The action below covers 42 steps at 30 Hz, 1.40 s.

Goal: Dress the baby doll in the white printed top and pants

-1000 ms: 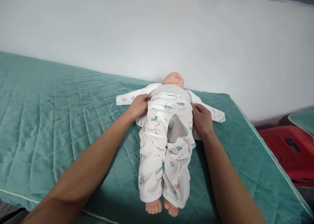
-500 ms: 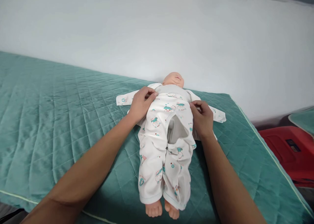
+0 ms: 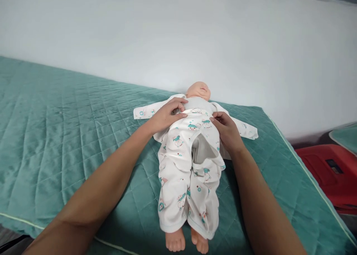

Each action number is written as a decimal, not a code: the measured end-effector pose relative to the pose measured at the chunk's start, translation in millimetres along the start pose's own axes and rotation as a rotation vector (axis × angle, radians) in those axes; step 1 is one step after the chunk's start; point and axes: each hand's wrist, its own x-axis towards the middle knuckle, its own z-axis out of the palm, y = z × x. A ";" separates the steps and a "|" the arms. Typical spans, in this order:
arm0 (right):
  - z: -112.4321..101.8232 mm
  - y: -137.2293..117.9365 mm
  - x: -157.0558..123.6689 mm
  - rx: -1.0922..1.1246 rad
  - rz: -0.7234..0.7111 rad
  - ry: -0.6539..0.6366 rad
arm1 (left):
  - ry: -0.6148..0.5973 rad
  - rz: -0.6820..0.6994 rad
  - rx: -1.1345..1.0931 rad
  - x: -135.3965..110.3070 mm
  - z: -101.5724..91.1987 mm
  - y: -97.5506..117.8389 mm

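While the doll [image 3: 198, 90] lies on its back near the far right corner of the green quilt [image 3: 69, 128], head toward the far edge, the left hand [image 3: 166, 116] pinches the waistband of the printed trousers [image 3: 178, 165] at its belly. The right hand [image 3: 227, 131] grips the same band opposite, seemingly closed on cloth.
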 end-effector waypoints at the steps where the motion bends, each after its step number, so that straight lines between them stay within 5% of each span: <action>1: -0.9 -1.2 1.3 -0.012 -0.006 -0.033 | -0.006 0.016 -0.006 0.7 0.1 -1.1; 10: -0.7 -4.1 15.0 -0.209 -0.174 -0.076 | 0.003 -0.036 -0.088 22.9 -0.4 -16.3; 23: -8.4 -4.7 48.4 -0.094 0.109 -0.054 | 0.010 -0.196 0.130 64.7 -4.7 -18.8; 29: -8.2 -17.9 41.0 -0.476 -0.128 -0.083 | 0.068 -0.139 0.238 62.9 7.9 -22.1; 33: -2.7 -9.1 43.5 -0.488 -0.353 0.051 | 0.153 -0.015 0.302 59.6 15.7 -28.8; 36: 0.6 1.1 48.0 -0.431 -0.241 0.070 | 0.193 0.031 0.353 60.9 18.4 -33.1; 42: 0.7 6.8 67.2 -0.579 -0.080 0.163 | 0.170 -0.134 0.311 70.3 14.8 -37.2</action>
